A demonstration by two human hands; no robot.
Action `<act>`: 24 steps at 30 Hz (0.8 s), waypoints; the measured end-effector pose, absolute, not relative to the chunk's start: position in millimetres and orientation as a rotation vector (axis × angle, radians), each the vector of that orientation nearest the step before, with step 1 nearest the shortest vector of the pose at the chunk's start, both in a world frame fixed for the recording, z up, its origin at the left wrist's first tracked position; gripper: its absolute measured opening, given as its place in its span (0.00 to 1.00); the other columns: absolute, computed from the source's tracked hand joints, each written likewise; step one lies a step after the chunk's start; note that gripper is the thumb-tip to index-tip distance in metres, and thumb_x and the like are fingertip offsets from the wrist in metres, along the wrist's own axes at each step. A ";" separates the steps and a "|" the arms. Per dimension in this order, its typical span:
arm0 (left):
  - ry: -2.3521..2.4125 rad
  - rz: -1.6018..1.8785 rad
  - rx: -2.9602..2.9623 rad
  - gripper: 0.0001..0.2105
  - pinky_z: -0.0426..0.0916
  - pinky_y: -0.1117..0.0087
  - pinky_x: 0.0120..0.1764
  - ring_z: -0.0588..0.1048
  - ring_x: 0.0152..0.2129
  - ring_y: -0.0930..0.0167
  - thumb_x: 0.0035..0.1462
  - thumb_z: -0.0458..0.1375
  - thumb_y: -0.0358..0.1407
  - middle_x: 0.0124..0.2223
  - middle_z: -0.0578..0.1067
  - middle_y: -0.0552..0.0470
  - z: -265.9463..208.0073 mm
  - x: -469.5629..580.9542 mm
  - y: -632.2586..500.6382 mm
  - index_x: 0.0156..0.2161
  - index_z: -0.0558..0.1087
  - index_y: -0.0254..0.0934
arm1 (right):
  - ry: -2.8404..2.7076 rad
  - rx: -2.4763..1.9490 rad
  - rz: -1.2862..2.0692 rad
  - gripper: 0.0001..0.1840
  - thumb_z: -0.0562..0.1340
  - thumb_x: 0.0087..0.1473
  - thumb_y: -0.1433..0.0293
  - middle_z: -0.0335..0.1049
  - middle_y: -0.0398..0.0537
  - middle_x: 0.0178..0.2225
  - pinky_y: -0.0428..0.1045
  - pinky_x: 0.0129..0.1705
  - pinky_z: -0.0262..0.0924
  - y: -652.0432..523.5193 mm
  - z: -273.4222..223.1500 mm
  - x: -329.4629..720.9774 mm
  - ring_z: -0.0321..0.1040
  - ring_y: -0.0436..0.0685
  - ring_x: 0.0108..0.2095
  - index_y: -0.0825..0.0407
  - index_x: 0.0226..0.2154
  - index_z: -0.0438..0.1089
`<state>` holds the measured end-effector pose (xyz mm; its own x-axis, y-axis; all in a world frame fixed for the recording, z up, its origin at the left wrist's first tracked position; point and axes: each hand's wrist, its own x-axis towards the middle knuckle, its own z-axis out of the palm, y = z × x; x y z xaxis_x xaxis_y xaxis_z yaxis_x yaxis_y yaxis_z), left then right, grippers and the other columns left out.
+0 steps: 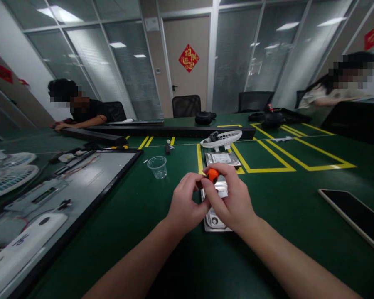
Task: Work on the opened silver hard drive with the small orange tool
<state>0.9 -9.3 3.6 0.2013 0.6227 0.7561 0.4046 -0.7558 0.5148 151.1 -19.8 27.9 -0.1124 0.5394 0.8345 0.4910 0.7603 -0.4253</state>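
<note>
Both of my hands meet over a silver hard drive [216, 222] lying on the green table. My right hand [233, 195] is closed around an orange-and-black screwdriver [213, 176], with the handle's orange end showing between thumb and forefinger. My left hand [187, 197] is closed too, its fingertips pinching the dark end of the same tool; the shaft is hidden by my fingers. Just beyond lies a second hard drive [222, 159] with a white label. To the left stands a small clear plastic cup [158, 167].
A white round fan grille [222, 138] lies behind the drives. At left is a large panel [112, 160] with electronic parts, and at right a phone [352, 207]. A long black bar [174, 132] crosses the table. Two other people sit at the far sides.
</note>
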 end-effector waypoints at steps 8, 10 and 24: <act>0.953 1.514 2.329 0.03 0.65 0.66 0.37 0.70 0.33 0.68 0.65 0.56 0.30 0.36 0.72 0.50 8.1 1.5 -9.7 0.39 0.67 0.39 | -1.801 -0.748 0.109 0.26 0.56 0.68 0.71 0.73 0.54 0.55 0.60 0.56 0.70 -20.9 26.9 152.5 0.73 0.60 0.54 0.46 0.67 0.57; 0.970 1.518 2.330 0.03 0.64 0.67 0.36 0.69 0.32 0.68 0.66 0.56 0.30 0.35 0.71 0.51 8.6 1.7 -10.0 0.38 0.67 0.39 | -1.826 -0.734 0.089 0.24 0.54 0.69 0.72 0.74 0.53 0.53 0.59 0.55 0.70 -20.5 27.9 152.8 0.73 0.60 0.53 0.47 0.65 0.59; 0.962 1.521 2.304 0.02 0.65 0.66 0.37 0.71 0.33 0.67 0.64 0.57 0.30 0.37 0.73 0.50 6.6 1.8 -9.6 0.40 0.69 0.39 | -1.794 -0.750 0.085 0.23 0.58 0.67 0.71 0.73 0.54 0.51 0.58 0.53 0.71 -20.2 27.0 151.7 0.74 0.60 0.51 0.48 0.63 0.60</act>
